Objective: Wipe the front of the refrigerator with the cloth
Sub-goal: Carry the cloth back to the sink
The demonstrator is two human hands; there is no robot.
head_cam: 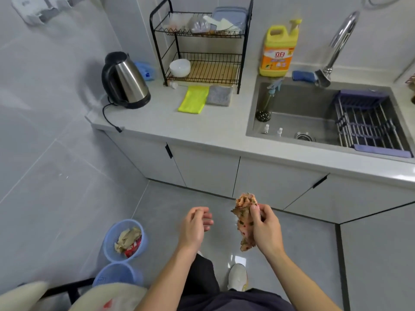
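In the head view, the right hand (266, 227) pinches a crumpled patterned cloth (246, 221) in curled fingers, the cloth bunched above the thumb and hanging below the palm. The left hand (195, 225) hovers just beside it, fingers loosely curled, holding nothing, both over the floor (303, 239) before the surface (202, 129).

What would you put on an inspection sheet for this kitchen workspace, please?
Surface: pale countertop with a sunken sink.
Job's things: patterned cloth bunched in the right hand; refrigerator not in view.
Clutter: kettle, dish rack, yellow cloth, detergent bottle on the counter; blue basket of rubbish on the floor.
Grippers: left hand empty, fingers loosely curled; right hand grips the patterned cloth.
Cables: black kettle cable trails to the counter edge.
Surroundings: grey tiled walls and floor, cabinets below.
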